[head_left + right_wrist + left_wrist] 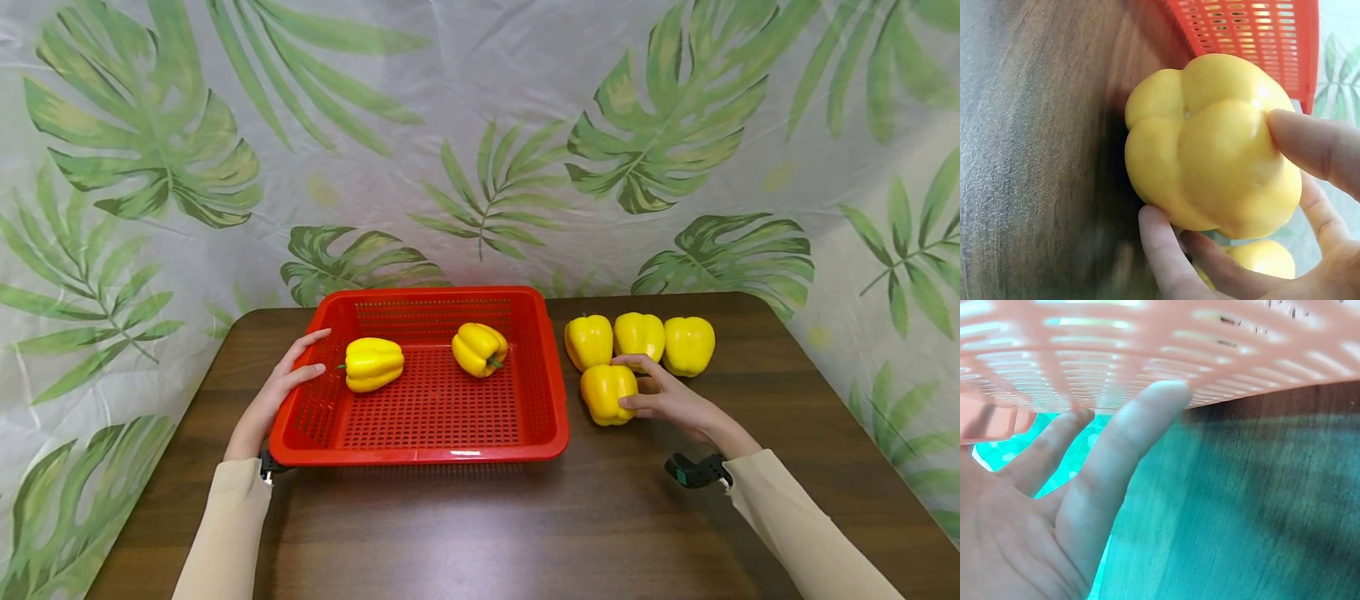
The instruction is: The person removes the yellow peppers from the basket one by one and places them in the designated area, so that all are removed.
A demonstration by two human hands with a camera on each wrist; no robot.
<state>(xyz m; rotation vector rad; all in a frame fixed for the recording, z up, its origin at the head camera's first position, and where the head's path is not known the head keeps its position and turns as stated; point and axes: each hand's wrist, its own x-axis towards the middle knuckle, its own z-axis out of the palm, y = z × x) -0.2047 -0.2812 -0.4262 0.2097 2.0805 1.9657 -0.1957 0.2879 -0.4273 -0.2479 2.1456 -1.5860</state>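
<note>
A red perforated plastic basket (420,457) stands on the left half of the table. My left hand (279,390) grips its left rim, with fingertips over the edge; in the left wrist view fingers (1113,440) press against the slotted outer wall. Inside the basket lie two yellow bell peppers, one on the left (373,364) and one on the right (478,349). Just right of the basket, my right hand (671,398) holds another yellow bell pepper (606,393) between thumb and fingers. The right wrist view shows this pepper's lobed bottom (1210,144), close over the tabletop.
Three more yellow bell peppers stand in a row behind the held one: left (588,337), middle (640,335) and right (689,346). The brown wooden table (480,533) ends at a leaf-patterned cloth (495,167) behind and at both sides.
</note>
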